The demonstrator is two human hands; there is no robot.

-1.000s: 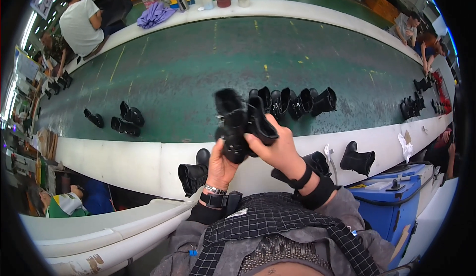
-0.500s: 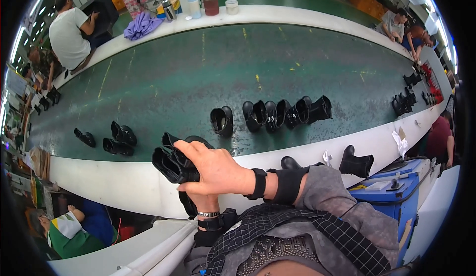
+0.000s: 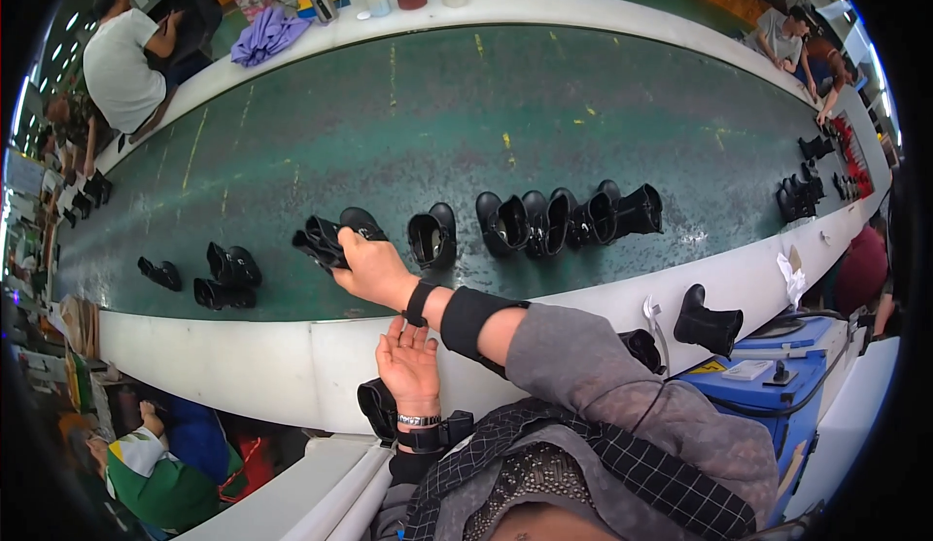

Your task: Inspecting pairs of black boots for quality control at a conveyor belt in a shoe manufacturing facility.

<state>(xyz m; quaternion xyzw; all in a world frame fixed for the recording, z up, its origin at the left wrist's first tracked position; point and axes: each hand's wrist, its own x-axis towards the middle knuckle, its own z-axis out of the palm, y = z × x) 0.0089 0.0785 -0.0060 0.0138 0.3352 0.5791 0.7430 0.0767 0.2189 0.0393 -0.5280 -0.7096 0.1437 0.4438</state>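
**Gripping short black leather-look boots [image 3: 328,228] at the near left of a wide, scuffed green bench [image 3: 350,142]**

Clasping the boots, apparently a pair, in the bare right hand [image 3: 374,269], with fingers and thumb closed around the shafts and with the forearm crossing above the left wrist. Impossible to tell sole contact with the green surface. Holding nothing in the bare left hand [image 3: 409,371], with palm up and fingers loosely curled and apart, above the smooth white near rim [image 3: 224,356], beside a partly hidden black boot [image 3: 377,408].

Flanked on the right by an upright black pair [image 3: 432,235], then by a tight row of black boots [image 3: 569,220]; on the left by a loose black trio [image 3: 231,266].

Probably at the step of setting the boots down, judging by the low, outstretched reach. Calling next, if so, for settling both soles flat, then loosening the right fingers and lifting clear without tipping the shafts or nudging the neighbouring pair.
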